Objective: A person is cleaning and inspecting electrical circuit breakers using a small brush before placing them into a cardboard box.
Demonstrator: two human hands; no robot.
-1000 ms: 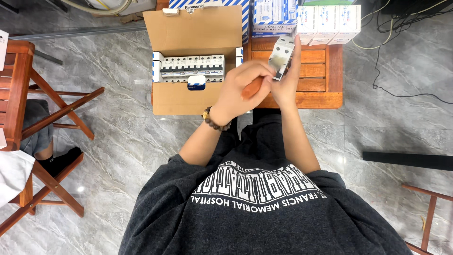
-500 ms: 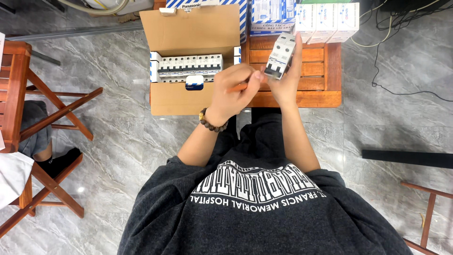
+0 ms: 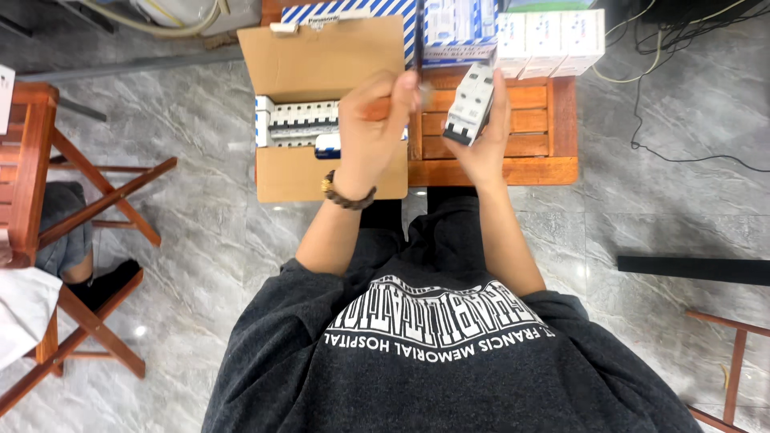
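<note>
Now raised above the open cardboard box (image 3: pixel 321 172) of breakers, the left hand (image 3: pixel 370 132) pinches an orange-handled screwdriver (image 3: pixel 401 100), having lifted from the white circuit breaker (image 3: pixel 470 103) gripped in the right hand (image 3: pixel 485 132) over the wooden table (image 3: pixel 529 168).

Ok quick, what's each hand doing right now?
Left hand: closed on an orange-handled screwdriver.
Right hand: closed, holding a white circuit breaker.
</note>
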